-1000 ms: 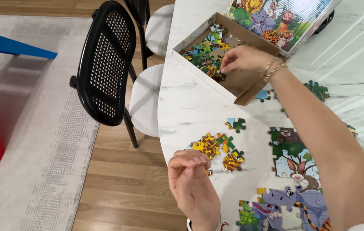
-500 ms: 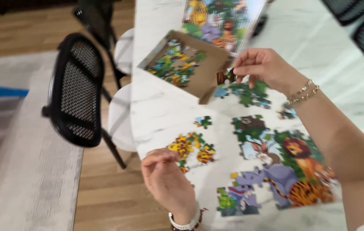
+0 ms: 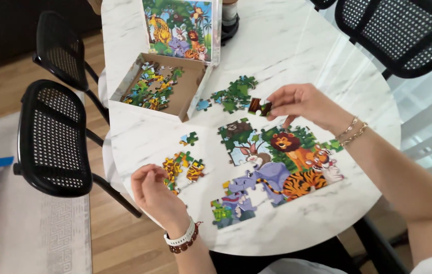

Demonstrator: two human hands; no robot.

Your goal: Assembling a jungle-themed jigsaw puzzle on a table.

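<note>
Bare surface lies open at the far right. The open cardboard box and its propped lid block the far left. Between the assembled puzzle and the yellow cluster runs a narrow free lane.

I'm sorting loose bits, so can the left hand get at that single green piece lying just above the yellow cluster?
Probably yes. The left hand rests empty beside the yellow cluster, and the green piece lies flat on bare table just beyond, with nothing over it.
</note>
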